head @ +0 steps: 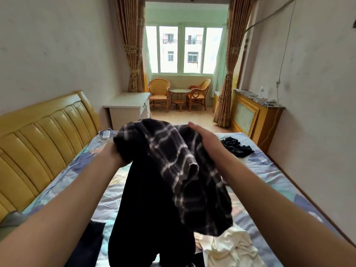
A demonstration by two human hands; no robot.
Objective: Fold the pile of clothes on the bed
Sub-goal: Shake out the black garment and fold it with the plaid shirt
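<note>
Both forearms lift a plaid garment (179,170), left hand (113,153) and right hand (202,135) gripping it; no writing legible.

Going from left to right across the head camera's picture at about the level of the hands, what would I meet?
Yellow headboard → left hand gripping the dark plaid garment → right hand holding its other side → black clothing lying on the bed → wooden radiator cover.

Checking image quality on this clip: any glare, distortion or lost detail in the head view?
Head view: window blown out, backlighting the room; wide-angle bending of walls and headboard; solid black garment shows no fold detail; plaid shirt sharp, edges softer.
</note>
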